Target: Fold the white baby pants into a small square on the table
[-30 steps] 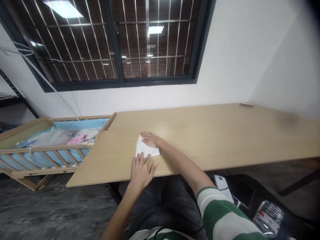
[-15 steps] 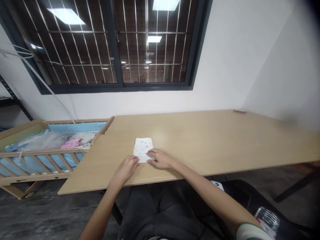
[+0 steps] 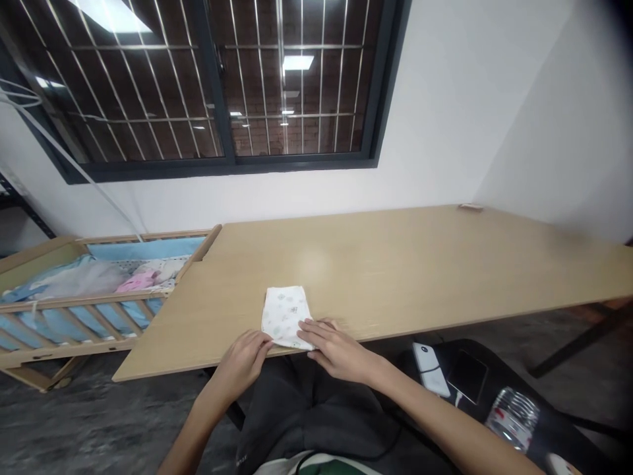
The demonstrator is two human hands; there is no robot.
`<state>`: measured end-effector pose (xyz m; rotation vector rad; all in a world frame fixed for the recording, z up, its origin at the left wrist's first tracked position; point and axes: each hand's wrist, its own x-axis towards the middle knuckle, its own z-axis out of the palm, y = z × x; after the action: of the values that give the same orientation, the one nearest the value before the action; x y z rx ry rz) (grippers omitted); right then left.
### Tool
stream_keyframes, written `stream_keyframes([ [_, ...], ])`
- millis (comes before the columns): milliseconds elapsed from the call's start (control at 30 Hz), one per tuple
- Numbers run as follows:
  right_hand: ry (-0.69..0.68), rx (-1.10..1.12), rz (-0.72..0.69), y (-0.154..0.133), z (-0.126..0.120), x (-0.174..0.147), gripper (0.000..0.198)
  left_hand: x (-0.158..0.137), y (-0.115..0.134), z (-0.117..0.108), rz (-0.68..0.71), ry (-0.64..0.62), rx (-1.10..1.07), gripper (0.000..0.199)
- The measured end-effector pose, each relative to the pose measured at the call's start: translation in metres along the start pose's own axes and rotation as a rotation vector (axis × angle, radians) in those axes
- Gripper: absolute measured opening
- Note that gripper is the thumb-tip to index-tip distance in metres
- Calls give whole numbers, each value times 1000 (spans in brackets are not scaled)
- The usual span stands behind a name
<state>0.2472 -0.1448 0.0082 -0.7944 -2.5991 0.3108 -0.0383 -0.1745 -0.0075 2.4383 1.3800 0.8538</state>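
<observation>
A small folded white cloth with faint grey prints lies flat at the front edge of the wooden table. My left hand has its thumb and fingers pinched on the near left corner of the cloth. At the near right corner is my right hand, its fingers laid over the cloth and the thumb at the lower edge. The fingers of that hand hide this corner.
The table runs wide to the right, with a small flat item at its far edge. To the left stands a wooden crib with bedding. A chair at lower right holds phones and a plastic bottle.
Both hands have drawn the cloth toward me, up to the table's front edge. My view has tilted down, and more of the chair shows.
</observation>
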Motion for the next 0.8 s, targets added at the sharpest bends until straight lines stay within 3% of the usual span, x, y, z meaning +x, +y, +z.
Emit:
stream_keyframes([
  [100, 60, 30, 25, -6, -6, 1, 38, -7, 5, -4, 9, -20, -34, 23],
  [200, 104, 101, 119, -6, -12, 12, 26, -4, -2, -5, -7, 18, -68, 34],
  [433, 347, 219, 332, 28, -3, 59, 16, 41, -26, -3, -332, 208, -244, 30],
  [600, 432, 205, 506, 60, 17, 90, 10, 80, -32, 2, -436, 245, -114, 28],
  [800, 427, 138, 575, 75, 31, 98, 18, 89, -34, 17, -471, 226, 71, 34],
])
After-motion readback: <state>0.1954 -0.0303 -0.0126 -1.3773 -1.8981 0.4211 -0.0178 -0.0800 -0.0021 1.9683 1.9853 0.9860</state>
